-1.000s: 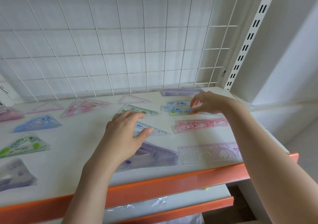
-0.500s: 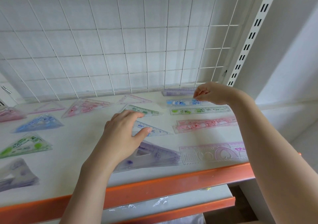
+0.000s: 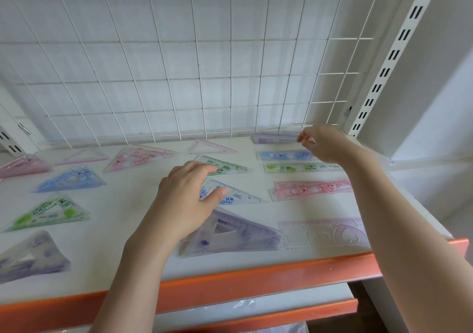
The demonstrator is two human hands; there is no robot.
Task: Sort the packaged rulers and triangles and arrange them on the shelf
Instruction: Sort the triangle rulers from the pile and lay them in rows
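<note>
Packaged rulers and triangles lie spread on the white shelf (image 3: pixel 122 220). My left hand (image 3: pixel 184 202) lies over the left end of a blue triangle (image 3: pixel 238 195), fingers curled on top and thumb at its near edge. My right hand (image 3: pixel 326 144) is raised at the back right, thumb and fingertips close together in front of the right end of a purple ruler (image 3: pixel 275 138); contact is unclear. A blue ruler (image 3: pixel 281 155), a green ruler (image 3: pixel 297 167), a pink ruler (image 3: pixel 312 189) and a pink stencil ruler (image 3: pixel 322 233) lie in a column on the right.
Green (image 3: pixel 222 167), purple (image 3: pixel 230 235) and pink (image 3: pixel 138 157) triangles surround my left hand; several more lie at the left. A white wire grid (image 3: pixel 204 64) backs the shelf. The front edge (image 3: pixel 256 281) is orange, with a slotted upright (image 3: pixel 389 56) at right.
My right hand carried the blue ruler back from the green ruler, laid it behind it, then rose toward the purple ruler. My left hand has stayed on the blue triangle.
</note>
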